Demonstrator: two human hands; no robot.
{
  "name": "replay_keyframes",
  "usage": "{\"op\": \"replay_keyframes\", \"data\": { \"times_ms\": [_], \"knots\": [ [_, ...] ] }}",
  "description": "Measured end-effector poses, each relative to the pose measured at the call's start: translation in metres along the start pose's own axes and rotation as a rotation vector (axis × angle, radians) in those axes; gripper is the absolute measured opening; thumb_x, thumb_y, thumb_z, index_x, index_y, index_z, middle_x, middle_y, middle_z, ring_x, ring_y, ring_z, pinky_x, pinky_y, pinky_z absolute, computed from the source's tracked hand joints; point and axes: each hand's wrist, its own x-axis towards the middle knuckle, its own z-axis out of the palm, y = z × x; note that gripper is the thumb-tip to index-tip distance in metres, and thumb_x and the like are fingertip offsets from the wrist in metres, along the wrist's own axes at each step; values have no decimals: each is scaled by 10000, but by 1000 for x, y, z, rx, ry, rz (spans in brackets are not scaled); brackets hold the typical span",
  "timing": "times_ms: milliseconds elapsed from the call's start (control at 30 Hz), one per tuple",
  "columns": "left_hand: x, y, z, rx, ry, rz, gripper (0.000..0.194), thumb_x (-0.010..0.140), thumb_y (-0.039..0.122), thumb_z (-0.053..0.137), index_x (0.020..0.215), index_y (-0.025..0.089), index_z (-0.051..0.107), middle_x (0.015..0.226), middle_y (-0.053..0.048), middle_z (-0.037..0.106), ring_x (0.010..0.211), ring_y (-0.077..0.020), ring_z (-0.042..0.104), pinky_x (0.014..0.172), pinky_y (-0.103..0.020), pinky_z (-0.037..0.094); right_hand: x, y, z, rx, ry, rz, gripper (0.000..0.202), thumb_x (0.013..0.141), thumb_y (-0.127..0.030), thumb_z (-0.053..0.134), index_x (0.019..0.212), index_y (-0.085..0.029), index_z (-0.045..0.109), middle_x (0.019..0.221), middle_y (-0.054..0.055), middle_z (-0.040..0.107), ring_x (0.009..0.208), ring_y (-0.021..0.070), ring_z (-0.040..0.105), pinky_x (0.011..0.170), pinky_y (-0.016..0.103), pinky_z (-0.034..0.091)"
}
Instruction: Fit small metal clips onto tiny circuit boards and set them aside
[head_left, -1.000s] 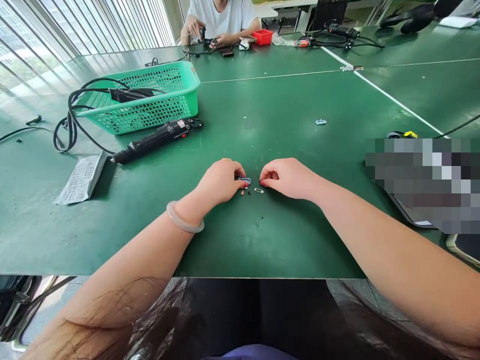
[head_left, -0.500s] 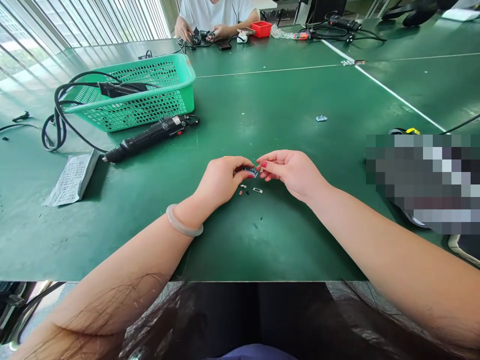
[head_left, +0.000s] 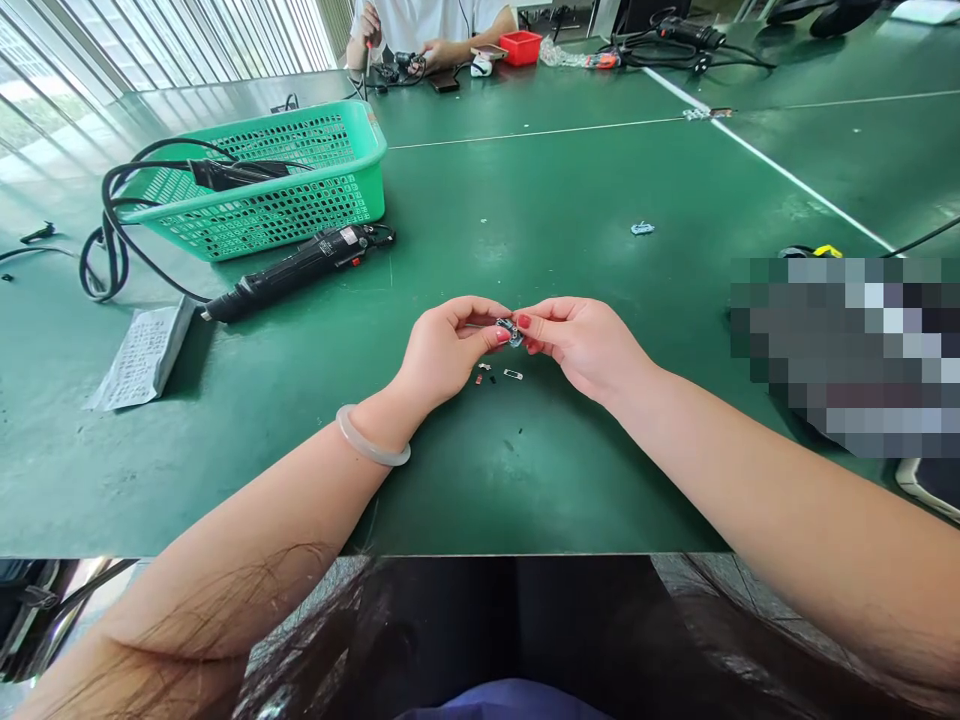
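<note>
Small part (head_left: 510, 333): one, apparently raised above green table (head_left: 600, 470), between hands. Left hand (head_left: 442, 350): thumb and fingers pinched on part. Right hand (head_left: 589, 340): apart a second earlier, since closed on part's right end; anything between fingertips hidden. Handling, seemingly, became two-handed. Small plate (head_left: 513, 375): loose, near side.

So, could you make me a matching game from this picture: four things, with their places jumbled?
1. small blue-grey part
2. black power tool
3. red box
4. pale bracelet

A. around the left wrist
B. by another person
C. between the left hand and right hand
D. next to the green basket

Pairs: 1-C, 2-D, 3-B, 4-A
</note>
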Motion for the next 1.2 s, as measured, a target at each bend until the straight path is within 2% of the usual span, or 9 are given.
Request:
{"op": "replay_keyframes", "data": {
  "times_ms": [267,533,700,933,1067,1200],
  "knots": [
    [2,-6,-1,-128,-45,17,274,705,316,865,894,152,753,877,-30,766,721,-97,687,730,-259,609,3,8,-3,150,-76,31,425,460,-459,993,679,-188,747,710,6,659,673,105,514,663,296,412],
    [0,-2,1,-154,-16,-15,435,676,369,898,1019,167,723,813,-25,765,671,-100,691,696,-250,603,0,5,2,97,-51,2,412,480,-460,976,672,-197,725,723,7,655,670,113,501,652,306,418],
    [1,-2,2,-229,24,-69,433,616,428,923,889,152,733,779,-28,766,699,-112,704,723,-259,604,-1,4,3,89,-32,-17,428,460,-484,978,646,-205,714,668,-12,614,630,104,474,630,304,412],
    [2,-7,1,-238,21,-63,377,641,401,907,936,191,801,899,-35,791,763,-113,699,822,-303,602,0,5,4,115,-13,-38,463,429,-486,990,587,-204,658,604,-31,571,595,95,462,599,287,387],
    [0,-6,0,-195,-26,-21,370,651,288,898,1006,226,812,885,-18,787,806,-131,698,896,-341,583,2,6,3,122,-2,-50,443,458,-467,986,596,-205,656,614,-32,570,593,92,458,596,283,386],
    [-1,-5,-1,-106,-21,-9,360,680,230,860,1036,245,810,878,-9,778,837,-155,697,923,-380,574,2,6,2,119,1,-36,459,440,-471,991,584,-208,643,602,-34,551,590,96,455,593,286,380]
  ]
}}
